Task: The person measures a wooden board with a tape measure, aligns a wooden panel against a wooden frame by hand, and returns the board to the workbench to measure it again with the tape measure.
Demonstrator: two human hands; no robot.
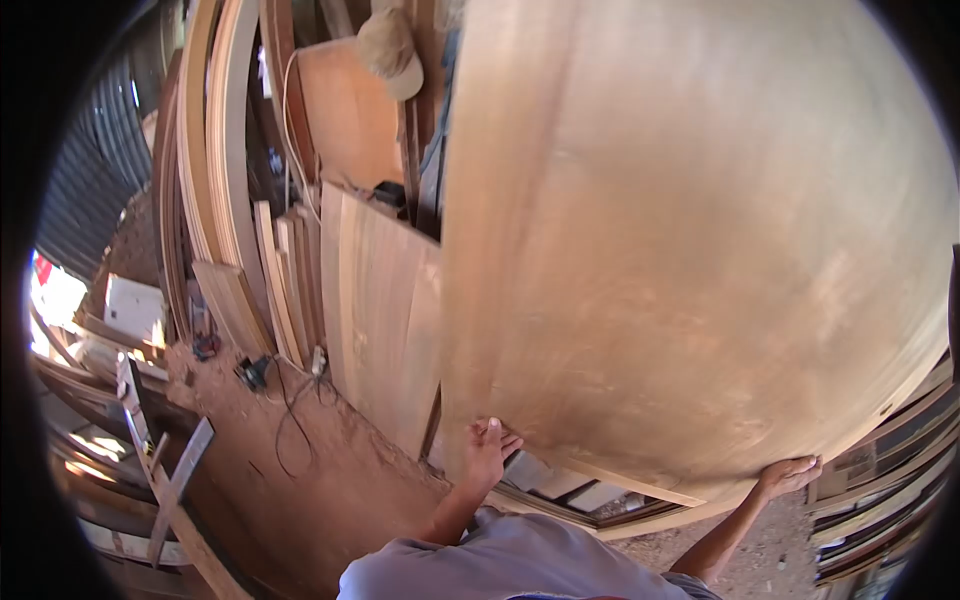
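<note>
A large, pale wooden panel [690, 230] rises in front of me and takes up most of the right half of the head view. My left hand [490, 452] is at its lower left part, thumb up and fingers curled at the panel's edge; what lies under the fingers is partly hidden. Farther right, my right hand [789, 474] grips the bottom edge, its fingers bent around the wood. Below the panel, between my hands, a wooden frame [640, 520] shows with openings in it.
Boards [385, 310] and long planks [225, 130] lean at the left. A cap [388, 50] hangs above. On the dirt floor lie a corded power tool [252, 373] and its cable. Crossed wooden pieces [180, 480] stand lower left; stacked slats [890, 490] lie at right.
</note>
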